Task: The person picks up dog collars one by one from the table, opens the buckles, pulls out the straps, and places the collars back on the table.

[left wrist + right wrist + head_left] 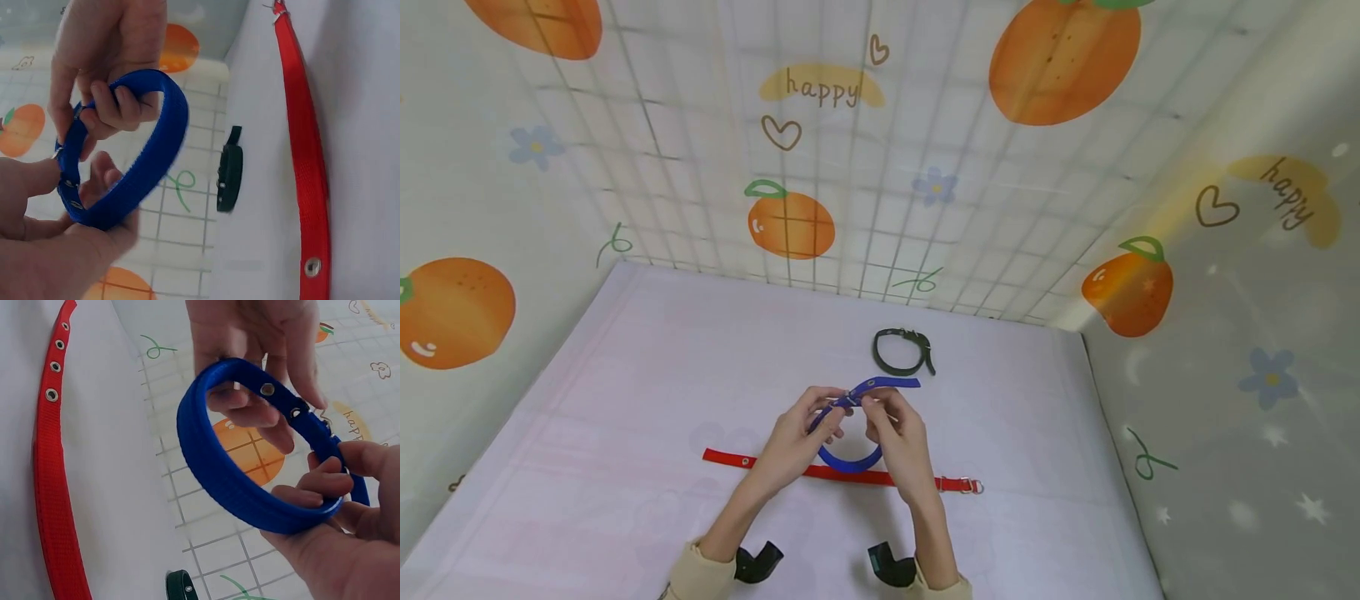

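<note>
A blue pet collar (pixel 850 467) is bent into a loop, its tail end sticking out to the right in the head view. My left hand (pixel 790 442) pinches the strap on the left of the loop, close to the eyelets and metal buckle. On the other side, my right hand (pixel 906 446) holds the overlapped strap between thumb and fingers. The wrist views show the collar (pixel 165 150) raised off the table. Below both hands lies a red collar (pixel 303 144), stretched out flat, with metal eyelets at one end and a buckle and ring at the other.
A dark green or black collar (pixel 877 353), buckled into a ring, lies beyond my hands on the white table (pixel 1000 400). Behind the table stands a wire grid (pixel 865 200) under a sheet printed with oranges. Printed side walls flank it.
</note>
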{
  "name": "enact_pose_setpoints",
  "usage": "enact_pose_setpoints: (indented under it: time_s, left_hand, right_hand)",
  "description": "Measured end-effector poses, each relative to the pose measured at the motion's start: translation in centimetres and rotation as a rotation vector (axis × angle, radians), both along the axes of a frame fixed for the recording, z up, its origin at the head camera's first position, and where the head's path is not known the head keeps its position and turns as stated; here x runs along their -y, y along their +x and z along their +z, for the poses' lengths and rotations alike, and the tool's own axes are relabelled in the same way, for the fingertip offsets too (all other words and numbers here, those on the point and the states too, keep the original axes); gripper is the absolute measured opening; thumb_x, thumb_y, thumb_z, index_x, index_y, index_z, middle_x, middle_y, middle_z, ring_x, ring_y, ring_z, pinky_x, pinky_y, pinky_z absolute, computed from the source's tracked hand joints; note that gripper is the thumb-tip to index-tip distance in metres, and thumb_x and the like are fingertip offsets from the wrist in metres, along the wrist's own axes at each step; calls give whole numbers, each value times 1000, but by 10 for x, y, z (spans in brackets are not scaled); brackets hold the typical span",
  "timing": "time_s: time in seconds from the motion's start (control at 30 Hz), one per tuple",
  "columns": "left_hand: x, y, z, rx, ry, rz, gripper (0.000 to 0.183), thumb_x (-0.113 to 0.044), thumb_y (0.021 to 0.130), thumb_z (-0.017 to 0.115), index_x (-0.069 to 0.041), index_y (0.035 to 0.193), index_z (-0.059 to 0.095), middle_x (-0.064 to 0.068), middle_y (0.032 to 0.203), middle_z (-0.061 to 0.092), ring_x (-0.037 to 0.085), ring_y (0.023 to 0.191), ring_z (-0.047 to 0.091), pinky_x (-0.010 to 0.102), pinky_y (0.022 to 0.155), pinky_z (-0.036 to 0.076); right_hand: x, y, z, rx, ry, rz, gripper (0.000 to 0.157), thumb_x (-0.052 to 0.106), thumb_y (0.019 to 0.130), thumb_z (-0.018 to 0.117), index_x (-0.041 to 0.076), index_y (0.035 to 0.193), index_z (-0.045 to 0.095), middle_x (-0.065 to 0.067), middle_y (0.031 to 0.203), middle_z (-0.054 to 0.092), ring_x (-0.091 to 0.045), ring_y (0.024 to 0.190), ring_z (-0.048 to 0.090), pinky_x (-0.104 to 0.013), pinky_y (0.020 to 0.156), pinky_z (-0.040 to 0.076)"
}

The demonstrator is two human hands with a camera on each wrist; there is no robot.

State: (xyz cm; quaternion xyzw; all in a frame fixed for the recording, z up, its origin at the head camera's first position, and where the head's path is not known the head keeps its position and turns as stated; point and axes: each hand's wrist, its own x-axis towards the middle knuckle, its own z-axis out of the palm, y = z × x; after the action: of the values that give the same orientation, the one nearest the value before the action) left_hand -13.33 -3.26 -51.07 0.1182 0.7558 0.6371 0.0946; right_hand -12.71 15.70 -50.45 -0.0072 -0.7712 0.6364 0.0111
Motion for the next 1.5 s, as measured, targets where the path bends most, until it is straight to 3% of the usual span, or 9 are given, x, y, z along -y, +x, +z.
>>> enact_pose_setpoints:
  time_s: [0.17,0.3,0.53,0.73,0.83,1.0,1.17,1.5]
  left_hand:
    - [-1,1,1,-36,-33,34,29,-26,112,59,-14,139,59,9,110,74,19,89,63,24,78,55]
    - [-2,0,1,-42,-57,80,25,-29,111,61,-14,131,64,1,90,65,15,83,55,23,73,44]
    - [-4,-1,0,27,-66,153,25,-40,107,66,-15,105,64,-4,69,46,12,65,42,23,60,31]
    - [-7,0,-1,38,-82,166,33,-45,107,66,-15,93,60,-5,66,40,13,62,39,23,56,27]
    - [-8,0,0,12,-101,129,27,-42,109,62,-17,101,62,-4,71,48,14,67,47,23,58,33]
    - [-8,1,3,-96,-155,72,21,-36,111,60,-17,119,62,0,87,61,14,79,56,23,66,44]
    - [-7,1,9,-175,-199,27,22,-32,113,57,-13,122,61,1,98,66,14,87,60,24,76,53]
    - [-5,1,6,-115,-191,87,19,-35,110,62,-17,114,64,-4,76,47,13,72,49,22,63,37]
  right_hand:
    - [1,0,0,-1,-17,-4,26,34,110,63,12,122,71,-6,88,52,-18,77,58,-27,78,54]
    - [2,-1,0,-4,-39,-4,24,32,110,62,13,122,71,-6,86,51,-17,74,55,-26,75,52]
    - [5,1,3,13,-113,-18,25,27,111,61,6,122,68,-3,91,55,-15,78,57,-24,80,53]
    - [5,2,4,25,-135,-47,30,28,111,62,1,123,66,-1,98,57,-14,82,57,-23,87,59]
    - [3,1,3,23,-140,-53,28,28,111,62,4,123,67,-1,98,58,-14,82,57,-25,88,60]
    - [1,0,3,20,-152,-48,24,27,110,62,6,121,68,0,95,56,-13,79,56,-25,86,59]
    - [1,1,4,25,-152,-57,24,27,110,63,6,121,68,-3,99,59,-13,79,57,-26,88,60]
    - [1,2,3,-8,-155,-40,22,25,110,62,6,121,67,-1,96,55,-12,78,55,-23,83,56]
